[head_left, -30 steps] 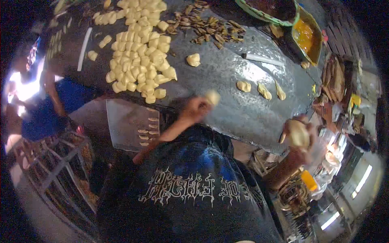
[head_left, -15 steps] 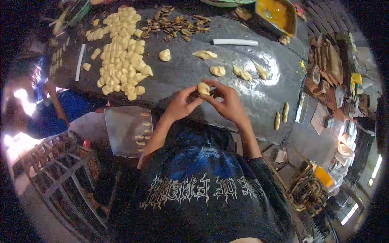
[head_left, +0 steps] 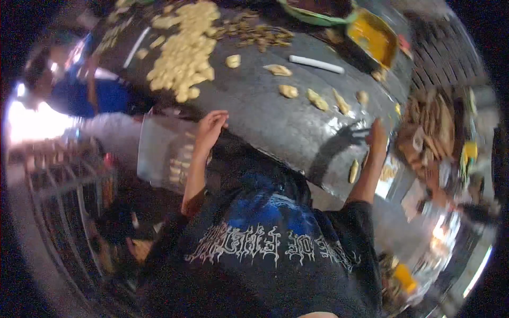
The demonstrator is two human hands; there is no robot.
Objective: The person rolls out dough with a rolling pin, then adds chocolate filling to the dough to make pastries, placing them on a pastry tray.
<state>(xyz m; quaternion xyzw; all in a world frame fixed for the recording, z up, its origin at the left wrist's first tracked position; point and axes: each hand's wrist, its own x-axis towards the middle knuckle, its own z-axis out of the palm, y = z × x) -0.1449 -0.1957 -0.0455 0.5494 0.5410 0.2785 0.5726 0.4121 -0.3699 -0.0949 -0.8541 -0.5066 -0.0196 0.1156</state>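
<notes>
My left hand (head_left: 212, 126) hangs over the near edge of the dark work table (head_left: 249, 119), its fingers loosely bent and apart, with nothing seen in them. Far to the right, my right hand (head_left: 377, 135) is above the table's right side, seen edge-on and blurred. Its shadow shows spread fingers. Beyond it lies a small dough piece (head_left: 362, 97), beside a row of filled or shaped pieces (head_left: 317, 99). A long dough roll (head_left: 353, 171) lies near my right forearm. A single dough lump (head_left: 233, 61) sits farther back.
Many dough lumps (head_left: 185, 50) cover the left, near brown strips (head_left: 260, 34). A white rod (head_left: 316, 64) and a tray of orange liquid (head_left: 373, 40) lie behind. A pale bin (head_left: 159, 153) stands front left. A person in blue (head_left: 101, 95) is at the left.
My hands have parted, the left moving left and the right far right. The dough piece they held has left them, and another piece now lies at the row's right end. The view has tilted.
</notes>
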